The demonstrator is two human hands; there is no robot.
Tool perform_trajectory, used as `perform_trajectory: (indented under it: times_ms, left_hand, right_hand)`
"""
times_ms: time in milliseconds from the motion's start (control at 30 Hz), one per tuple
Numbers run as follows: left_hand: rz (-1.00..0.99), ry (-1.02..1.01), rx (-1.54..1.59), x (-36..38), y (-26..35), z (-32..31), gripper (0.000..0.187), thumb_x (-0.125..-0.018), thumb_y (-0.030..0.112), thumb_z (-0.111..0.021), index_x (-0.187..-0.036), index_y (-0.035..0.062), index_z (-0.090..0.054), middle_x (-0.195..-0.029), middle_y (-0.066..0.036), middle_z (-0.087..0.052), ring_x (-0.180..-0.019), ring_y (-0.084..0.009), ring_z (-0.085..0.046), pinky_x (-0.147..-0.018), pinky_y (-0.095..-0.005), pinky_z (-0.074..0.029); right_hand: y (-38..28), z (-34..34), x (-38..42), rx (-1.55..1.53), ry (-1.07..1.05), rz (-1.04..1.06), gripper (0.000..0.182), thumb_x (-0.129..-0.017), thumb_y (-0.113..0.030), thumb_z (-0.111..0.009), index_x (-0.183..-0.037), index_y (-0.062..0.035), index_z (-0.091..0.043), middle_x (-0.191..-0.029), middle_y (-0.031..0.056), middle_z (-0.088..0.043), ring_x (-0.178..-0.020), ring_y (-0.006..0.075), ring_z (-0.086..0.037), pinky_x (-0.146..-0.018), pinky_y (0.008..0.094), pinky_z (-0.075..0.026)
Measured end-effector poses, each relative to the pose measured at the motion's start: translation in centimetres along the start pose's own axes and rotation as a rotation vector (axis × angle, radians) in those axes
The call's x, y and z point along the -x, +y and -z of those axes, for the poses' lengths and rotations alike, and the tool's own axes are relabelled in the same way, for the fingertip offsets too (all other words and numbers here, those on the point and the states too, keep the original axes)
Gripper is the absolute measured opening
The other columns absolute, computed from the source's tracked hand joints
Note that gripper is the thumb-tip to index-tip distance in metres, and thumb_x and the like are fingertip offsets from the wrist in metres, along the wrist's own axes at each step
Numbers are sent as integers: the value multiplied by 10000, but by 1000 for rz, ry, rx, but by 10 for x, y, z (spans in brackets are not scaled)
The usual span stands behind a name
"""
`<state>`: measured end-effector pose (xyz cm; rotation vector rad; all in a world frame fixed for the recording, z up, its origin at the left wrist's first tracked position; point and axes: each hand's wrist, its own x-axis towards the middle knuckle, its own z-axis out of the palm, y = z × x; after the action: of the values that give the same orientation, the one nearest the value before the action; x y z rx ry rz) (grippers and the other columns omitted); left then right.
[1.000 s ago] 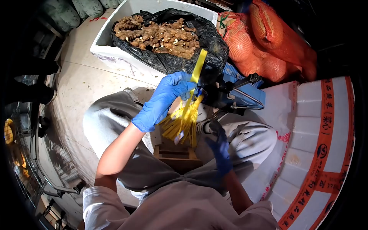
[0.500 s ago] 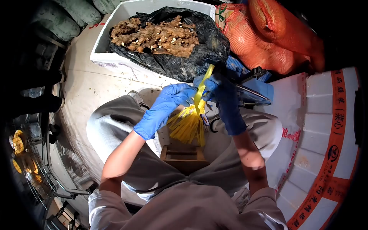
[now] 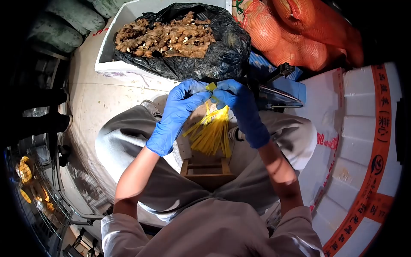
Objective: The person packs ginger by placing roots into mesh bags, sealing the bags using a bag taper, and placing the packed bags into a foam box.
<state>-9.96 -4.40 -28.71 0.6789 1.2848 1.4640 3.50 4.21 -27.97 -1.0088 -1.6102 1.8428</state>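
Note:
My left hand (image 3: 179, 110), in a blue glove, pinches a yellow strip (image 3: 211, 87) with thumb and fingers. My right hand (image 3: 243, 112), gloved in the same blue, closes on the strip from the other side, almost touching the left. Below the fingers, between my knees, hangs a bundle of narrow yellow strips (image 3: 210, 136), spread out like a fringe. The fingers cover part of the yellow strip and where it meets the bundle.
Ahead stands a white foam box (image 3: 105, 64) with a black plastic bag (image 3: 229, 49) of ginger (image 3: 171, 37). Red mesh sacks (image 3: 278, 36) lie at right, above taped foam boxes (image 3: 357, 124). A small wooden stool (image 3: 208, 171) sits between my legs. A wire rack (image 3: 40, 205) is at left.
Both hands have turned inward and drawn together at the strip. Its upright end, which stuck up above the fingers, is now mostly covered. The label on the bundle no longer shows.

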Motion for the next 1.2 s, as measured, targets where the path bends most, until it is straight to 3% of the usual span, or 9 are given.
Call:
perform_trajectory:
  times_ms: [267, 400, 533, 633, 833, 967, 1067, 1167, 1200]
  left_hand:
    - [55, -11, 7, 5, -4, -11, 77, -772, -6, -561, -839, 30, -572, -801, 3, -564, -728, -63, -510, -676, -194, -414]
    - [182, -241, 94, 12, 0, -15, 169, -810, 62, -540, -972, 15, -543, -903, -30, -572, -801, -99, -536, -731, -211, -440]
    - [214, 35, 583, 10, 7, -11, 178, -838, 89, -509, -1009, 41, -506, -961, -31, -543, -841, -100, -533, -762, -236, -447]
    - [199, -125, 451, 7, 11, -10, 146, -815, 32, -516, -960, 33, -500, -866, -26, -542, -802, -84, -528, -722, -197, -443]
    - [234, -298, 319, 4, 10, -9, 212, -806, -65, -453, -1006, -9, -495, -951, -72, -553, -881, -131, -548, -767, -215, -463]
    - [306, -257, 478, 11, 18, -3, 220, -801, -58, -471, -1013, -11, -507, -966, -75, -556, -874, -130, -555, -767, -215, -463]
    - [303, -171, 278, 10, 18, -2, 207, -795, -40, -501, -998, -6, -518, -938, -64, -566, -856, -128, -563, -757, -214, -466]
    - [302, -151, 327, 7, 11, -3, 162, -784, -27, -529, -944, 3, -529, -905, -52, -574, -828, -126, -572, -739, -207, -469]
    - [295, -106, 308, 6, 8, -3, 138, -783, -27, -531, -917, 7, -530, -898, -52, -575, -820, -125, -574, -724, -210, -472]
  right_hand:
    - [17, 6, -13, -332, 244, -25, 95, -784, -92, -519, -799, -17, -575, -664, -13, -527, -574, 69, -467, -548, 192, -388]
    - [18, 2, -14, 44, 294, 395, 102, -786, -107, -542, -835, -23, -571, -690, 7, -548, -605, 100, -505, -582, 224, -414]
    - [12, -3, -4, 277, 186, 637, 136, -791, -108, -550, -898, -26, -564, -771, 92, -597, -676, 182, -584, -610, 265, -452]
    - [15, -6, 2, 376, 135, 650, 151, -796, -105, -541, -927, -31, -552, -820, 127, -603, -717, 215, -602, -624, 280, -461]
    - [18, -3, -4, 429, 154, 724, 165, -784, -108, -552, -932, -36, -559, -838, 132, -603, -742, 240, -605, -641, 279, -472]
    - [11, -2, -3, 293, 131, 574, 134, -774, -108, -560, -886, -36, -574, -824, 127, -602, -737, 245, -604, -642, 286, -475]
    - [17, 2, -9, 517, 37, 618, 107, -765, -115, -576, -844, -44, -584, -820, 114, -602, -719, 228, -603, -632, 286, -470]
    - [21, -2, -15, 201, 26, 393, 120, -743, -138, -607, -830, -57, -592, -799, 104, -596, -691, 214, -597, -602, 273, -466]
    - [21, -1, -19, 389, 240, 494, 131, -735, -152, -618, -828, -64, -593, -770, 97, -587, -668, 209, -587, -585, 273, -462]
